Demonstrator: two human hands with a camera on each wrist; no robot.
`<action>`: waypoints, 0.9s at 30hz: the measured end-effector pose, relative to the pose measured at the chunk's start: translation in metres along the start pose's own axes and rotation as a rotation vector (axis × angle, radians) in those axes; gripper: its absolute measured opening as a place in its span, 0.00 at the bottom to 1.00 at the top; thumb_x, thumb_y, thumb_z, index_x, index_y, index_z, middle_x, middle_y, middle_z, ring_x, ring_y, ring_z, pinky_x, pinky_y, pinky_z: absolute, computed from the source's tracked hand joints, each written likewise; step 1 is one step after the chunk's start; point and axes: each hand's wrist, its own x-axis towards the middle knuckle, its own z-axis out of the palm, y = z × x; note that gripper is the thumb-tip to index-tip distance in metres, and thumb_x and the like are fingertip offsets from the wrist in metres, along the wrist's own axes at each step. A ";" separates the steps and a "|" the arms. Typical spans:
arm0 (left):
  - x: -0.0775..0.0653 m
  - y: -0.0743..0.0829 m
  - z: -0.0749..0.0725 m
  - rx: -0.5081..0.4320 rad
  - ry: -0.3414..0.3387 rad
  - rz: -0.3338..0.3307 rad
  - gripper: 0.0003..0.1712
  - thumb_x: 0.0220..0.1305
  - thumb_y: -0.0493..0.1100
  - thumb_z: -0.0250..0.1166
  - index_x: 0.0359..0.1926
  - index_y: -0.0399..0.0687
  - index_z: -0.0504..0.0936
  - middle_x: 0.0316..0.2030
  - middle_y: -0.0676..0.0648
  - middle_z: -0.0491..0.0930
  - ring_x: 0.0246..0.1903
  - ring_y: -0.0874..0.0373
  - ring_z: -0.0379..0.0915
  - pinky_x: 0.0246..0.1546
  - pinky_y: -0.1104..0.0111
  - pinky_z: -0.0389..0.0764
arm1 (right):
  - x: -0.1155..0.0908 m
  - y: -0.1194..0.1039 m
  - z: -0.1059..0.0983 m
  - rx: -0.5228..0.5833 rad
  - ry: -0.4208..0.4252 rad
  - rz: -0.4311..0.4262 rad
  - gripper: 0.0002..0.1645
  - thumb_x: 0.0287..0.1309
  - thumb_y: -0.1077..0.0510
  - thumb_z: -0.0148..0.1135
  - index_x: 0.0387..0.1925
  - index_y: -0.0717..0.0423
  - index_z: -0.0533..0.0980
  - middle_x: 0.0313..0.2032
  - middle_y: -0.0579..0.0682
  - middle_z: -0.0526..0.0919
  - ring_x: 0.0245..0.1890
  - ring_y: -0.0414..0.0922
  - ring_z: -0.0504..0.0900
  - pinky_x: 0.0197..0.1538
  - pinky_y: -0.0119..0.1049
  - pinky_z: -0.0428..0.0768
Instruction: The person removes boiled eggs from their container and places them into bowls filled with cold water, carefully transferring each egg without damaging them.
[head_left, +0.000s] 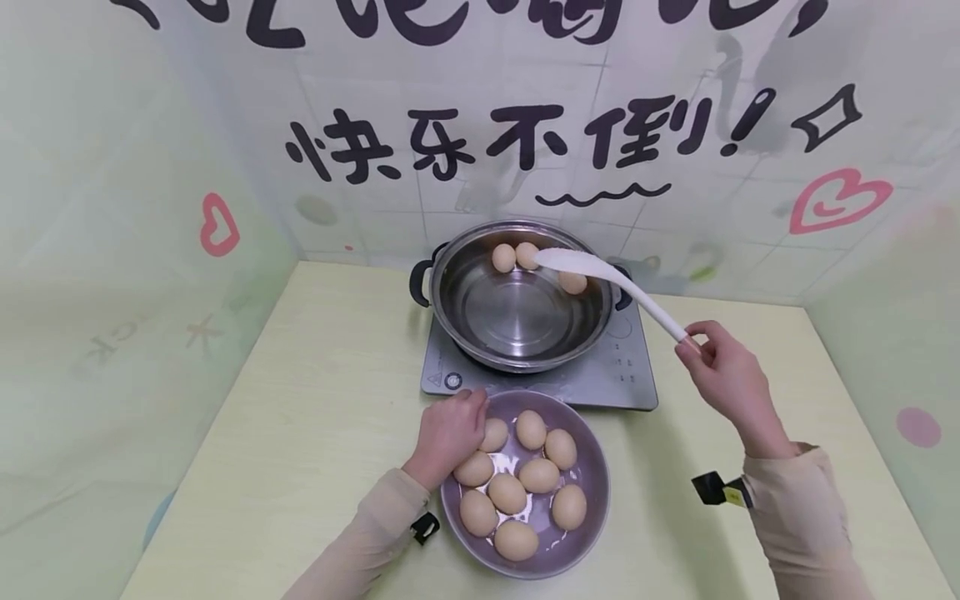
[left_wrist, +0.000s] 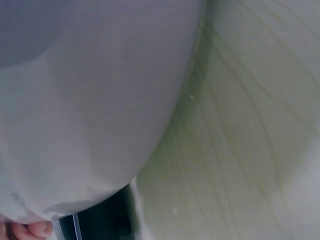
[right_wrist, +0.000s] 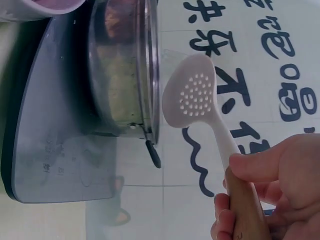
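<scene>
My right hand grips the wooden handle of a white slotted spoon. The spoon's head is over the right back part of a steel pot, where it overlaps an egg in the head view. Two more eggs lie side by side at the pot's back wall, one of them an egg left of the spoon tip. With fingers bent over the rim, my left hand holds a greyish purple bowl at its upper left. Several brown eggs lie in the bowl.
The pot stands on a grey induction cooktop near the back wall, its black handles at the sides. The bowl sits in front of the cooktop on a pale wooden table. Sheeting with printed lettering lines the walls.
</scene>
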 end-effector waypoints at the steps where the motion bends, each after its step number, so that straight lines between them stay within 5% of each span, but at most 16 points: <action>1: 0.000 0.000 0.000 0.000 0.001 0.001 0.10 0.57 0.42 0.59 0.21 0.47 0.72 0.15 0.49 0.71 0.11 0.52 0.68 0.09 0.64 0.65 | 0.003 0.000 0.002 -0.013 0.001 -0.001 0.15 0.63 0.53 0.50 0.46 0.59 0.69 0.18 0.50 0.67 0.14 0.41 0.62 0.18 0.35 0.61; 14: -0.001 0.002 0.000 -0.002 -0.013 -0.021 0.10 0.58 0.43 0.58 0.21 0.46 0.72 0.15 0.49 0.71 0.12 0.51 0.69 0.10 0.63 0.65 | 0.023 -0.005 0.013 -0.125 -0.025 0.001 0.13 0.62 0.54 0.50 0.44 0.58 0.70 0.14 0.46 0.70 0.14 0.43 0.65 0.17 0.36 0.60; 27: 0.000 0.001 0.001 -0.006 -0.014 -0.025 0.10 0.57 0.42 0.59 0.21 0.47 0.72 0.16 0.49 0.72 0.12 0.51 0.70 0.10 0.63 0.65 | 0.020 -0.005 0.000 -0.177 -0.120 0.037 0.16 0.63 0.51 0.47 0.46 0.56 0.72 0.15 0.45 0.72 0.15 0.44 0.65 0.17 0.36 0.59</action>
